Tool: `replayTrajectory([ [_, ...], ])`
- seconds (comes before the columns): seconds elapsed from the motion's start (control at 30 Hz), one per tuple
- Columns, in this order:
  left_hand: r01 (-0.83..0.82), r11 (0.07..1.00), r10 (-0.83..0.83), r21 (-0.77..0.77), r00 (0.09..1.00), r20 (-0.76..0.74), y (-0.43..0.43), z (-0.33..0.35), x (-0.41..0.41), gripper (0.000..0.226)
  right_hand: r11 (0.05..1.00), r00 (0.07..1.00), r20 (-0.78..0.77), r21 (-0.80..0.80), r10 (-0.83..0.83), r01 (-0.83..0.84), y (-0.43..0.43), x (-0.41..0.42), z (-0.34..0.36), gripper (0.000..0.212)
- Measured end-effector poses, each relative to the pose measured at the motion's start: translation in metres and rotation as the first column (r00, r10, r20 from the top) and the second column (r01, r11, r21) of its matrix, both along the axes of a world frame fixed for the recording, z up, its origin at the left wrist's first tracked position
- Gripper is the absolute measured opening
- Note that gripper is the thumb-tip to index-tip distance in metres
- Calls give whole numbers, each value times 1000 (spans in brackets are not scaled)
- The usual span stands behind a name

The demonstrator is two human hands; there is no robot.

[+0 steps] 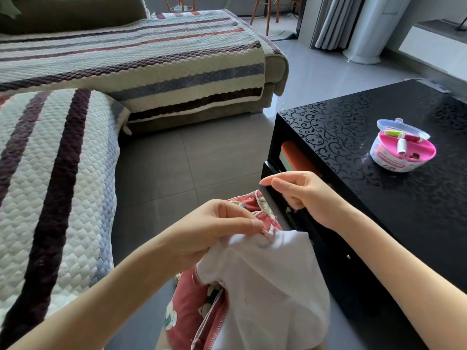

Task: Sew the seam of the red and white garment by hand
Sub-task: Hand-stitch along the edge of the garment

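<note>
So the red and white garment (265, 286) is bunched up at the bottom centre of the frame, hanging over the grey floor (189, 168). The left hand (222, 223) pinches it at the seam, right where red meets white, fingers clamped on the fabric. The right hand (300, 195) is up and to the right of that, thumb and forefinger pressed together and the rest curled. Can't tell if anything's between them. A round sewing kit (401, 150) sits open on the black desk (379, 198) at right, and the striped sofa (50, 173) fills the left.
</note>
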State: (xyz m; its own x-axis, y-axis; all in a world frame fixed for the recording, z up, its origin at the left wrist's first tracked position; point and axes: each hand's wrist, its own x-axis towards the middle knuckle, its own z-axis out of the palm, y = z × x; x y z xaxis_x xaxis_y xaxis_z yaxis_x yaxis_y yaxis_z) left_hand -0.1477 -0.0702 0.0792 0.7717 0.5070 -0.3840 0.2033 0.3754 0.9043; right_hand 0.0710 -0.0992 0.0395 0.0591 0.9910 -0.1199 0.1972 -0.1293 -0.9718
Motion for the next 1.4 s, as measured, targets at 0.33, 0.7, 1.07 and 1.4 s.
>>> replayTrajectory([
  [0.33, 55, 998, -55, -10, 998, 31, -2, 7, 3, 9, 894, 896, -13, -65, 443, -443, -17, -18, 33, 25],
  [0.7, 48, 998, -48, 34, 999, 1, -1, 1, 0, 11, 991, 976, 172, -20, 133, -132, 4, -9, 17, 15],
  [1.07, 16, 999, -16, -44, 1000, -3, -1, -1, 0, 9, 985, 793, 588, 149, -160, 89, 17, 3, -18, 7],
  [1.4, -7, 997, 6, -75, 1000, -14, -1, -4, -9, 23, 978, 979, 27, 43, 205, -206, -53, -41, 22, 30],
])
